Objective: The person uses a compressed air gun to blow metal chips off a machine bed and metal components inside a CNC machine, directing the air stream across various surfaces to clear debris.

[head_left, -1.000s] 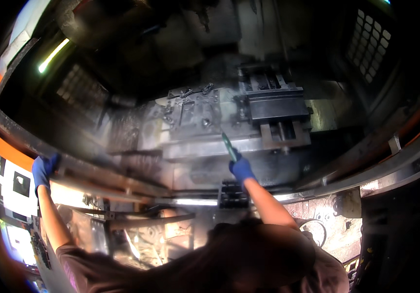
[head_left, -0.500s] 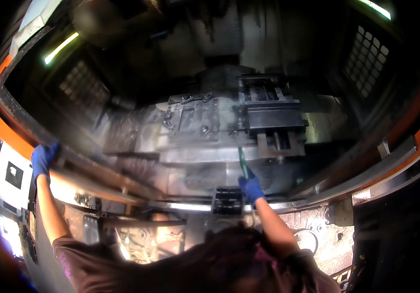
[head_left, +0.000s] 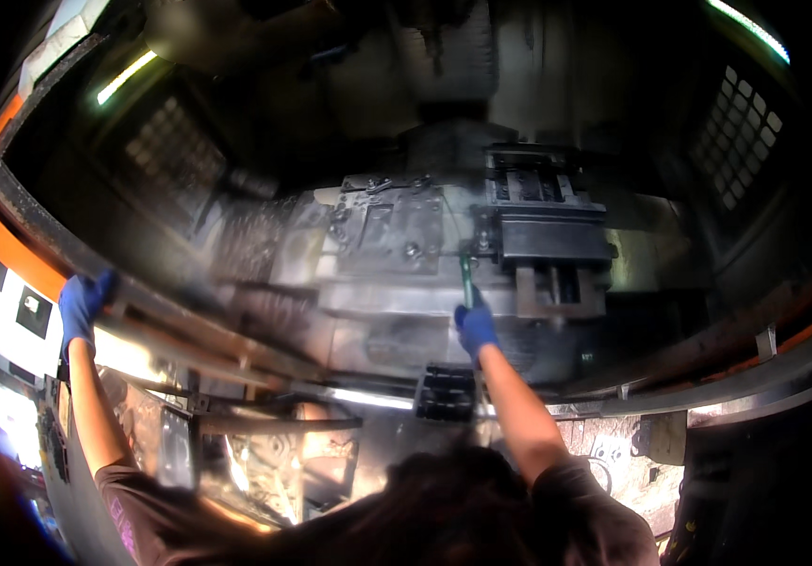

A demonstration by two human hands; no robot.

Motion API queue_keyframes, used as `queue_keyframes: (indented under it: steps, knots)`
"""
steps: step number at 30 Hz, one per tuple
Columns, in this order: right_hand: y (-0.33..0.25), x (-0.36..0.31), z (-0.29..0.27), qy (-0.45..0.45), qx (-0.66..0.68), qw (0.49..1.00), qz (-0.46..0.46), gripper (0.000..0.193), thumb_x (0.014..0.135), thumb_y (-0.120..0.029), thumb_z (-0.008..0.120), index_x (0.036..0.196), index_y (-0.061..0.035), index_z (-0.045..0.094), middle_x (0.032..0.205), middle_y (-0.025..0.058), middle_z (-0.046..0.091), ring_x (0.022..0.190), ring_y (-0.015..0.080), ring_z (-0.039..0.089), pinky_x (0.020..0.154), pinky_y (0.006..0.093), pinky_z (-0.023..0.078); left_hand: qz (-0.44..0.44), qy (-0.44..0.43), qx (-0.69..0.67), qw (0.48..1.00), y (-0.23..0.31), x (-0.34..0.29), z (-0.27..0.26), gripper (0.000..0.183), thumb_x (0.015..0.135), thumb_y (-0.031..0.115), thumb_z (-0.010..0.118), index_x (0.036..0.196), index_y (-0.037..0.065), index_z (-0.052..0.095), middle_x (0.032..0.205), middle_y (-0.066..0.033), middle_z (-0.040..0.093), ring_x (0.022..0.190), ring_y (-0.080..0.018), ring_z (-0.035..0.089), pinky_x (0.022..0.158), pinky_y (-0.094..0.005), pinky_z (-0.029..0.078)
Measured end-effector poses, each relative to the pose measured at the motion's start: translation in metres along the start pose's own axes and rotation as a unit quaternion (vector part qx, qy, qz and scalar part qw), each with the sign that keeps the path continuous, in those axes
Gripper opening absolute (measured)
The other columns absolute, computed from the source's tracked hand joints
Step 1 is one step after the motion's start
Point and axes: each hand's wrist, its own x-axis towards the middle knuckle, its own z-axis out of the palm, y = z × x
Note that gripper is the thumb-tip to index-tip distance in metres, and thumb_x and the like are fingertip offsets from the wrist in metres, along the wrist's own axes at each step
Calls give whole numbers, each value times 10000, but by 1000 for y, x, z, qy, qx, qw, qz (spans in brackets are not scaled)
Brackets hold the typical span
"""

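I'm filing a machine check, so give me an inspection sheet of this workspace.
Surface: grey metal bed, patchily marked.
Things in use: slim green tool, far end near the gap between a bolted plate and a dark vise-like block; contact unclear.
Clutter: black ribbed block by the front sill.
Hands: blue-gloved; right hand has its fingers closed around the green tool, left hand is by the orange trim.
Cables: nothing seen for certain.
Surroundings: two lit strips, grid-patterned panels either side, dark interior.

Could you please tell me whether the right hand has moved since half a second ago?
Yes: judged against the machine vise, the right hand has moved forward and to the left.
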Motion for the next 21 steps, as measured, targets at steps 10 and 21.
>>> queue_keyframes:
  steps: [10, 21]
  knots:
    - [5, -18, 40, -13, 107, 992, 68, 412, 954, -23, 391, 1257, -220, 587, 843, 3, 539, 640, 86, 491, 513, 194, 460, -41, 17, 78, 996, -16, 3, 15, 695, 842, 651, 478, 643, 16, 681, 619, -227, 609, 672, -370, 644, 676, -440, 485]
    - [38, 9, 78, -27, -73, 995, -65, 352, 920, -93, 516, 1265, -137, 575, 909, 46, 622, 723, 120, 535, 594, 258, 482, -28, 41, 63, 997, -18, 2, 18, 686, 835, 644, 493, 625, 19, 679, 592, -220, 594, 638, -382, 629, 644, -450, 478]
